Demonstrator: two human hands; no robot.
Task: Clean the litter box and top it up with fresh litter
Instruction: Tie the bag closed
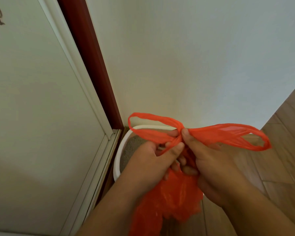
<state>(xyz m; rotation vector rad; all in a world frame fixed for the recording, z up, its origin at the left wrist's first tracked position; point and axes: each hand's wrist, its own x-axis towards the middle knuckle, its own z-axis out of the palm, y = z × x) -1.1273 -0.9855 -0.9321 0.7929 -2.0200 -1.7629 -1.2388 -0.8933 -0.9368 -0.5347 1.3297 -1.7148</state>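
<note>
An orange plastic bag point(174, 200) hangs between my hands, its body bunched below them. Its two handle loops cross where my fingers meet; one loop spreads up to the left, the other out to the right. My left hand point(153, 160) pinches the left handle at the crossing. My right hand point(209, 160) pinches the right handle there, thumb on top. Under my hands sits a white litter box point(119, 150) with grey litter point(131, 149), in the corner against the wall. Most of the box is hidden by my arms and the bag.
A white door point(32, 108) with a dark red frame strip point(90, 53) stands to the left of the box. A plain white wall point(194, 57) is behind it. Wooden floor point(283, 137) runs along the right side.
</note>
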